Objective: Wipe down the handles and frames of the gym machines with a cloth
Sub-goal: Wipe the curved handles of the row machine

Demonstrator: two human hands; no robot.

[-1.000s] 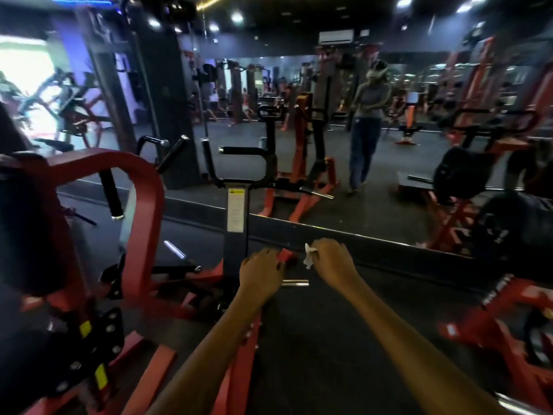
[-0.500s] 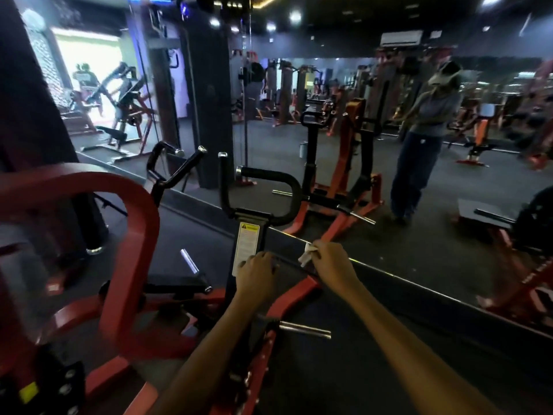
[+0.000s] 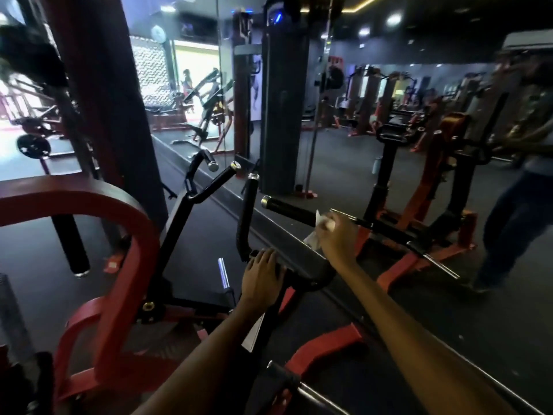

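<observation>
— On the far black padded handle (image 3: pixel 287 211), my right hand (image 3: pixel 336 241) has moved up, fingers clamped on the white cloth (image 3: pixel 321 227).
— And the left hand (image 3: pixel 259 275)?
— Still gripping the near black crossbar (image 3: pixel 311 266). Handle wiping has begun.

- Left hand (image 3: pixel 261 278): bare, no glove, no ring or band to be seen on the fingers or back.
- Left forearm (image 3: pixel 191 363): bare along its whole visible length, no sleeve, no watch or strap at the wrist.
- Right hand (image 3: pixel 338 239): bare, no glove, nothing worn on it.
- Right forearm (image 3: pixel 425 339): bare to the picture's lower edge, no sleeve, cuff or wristband.
</observation>
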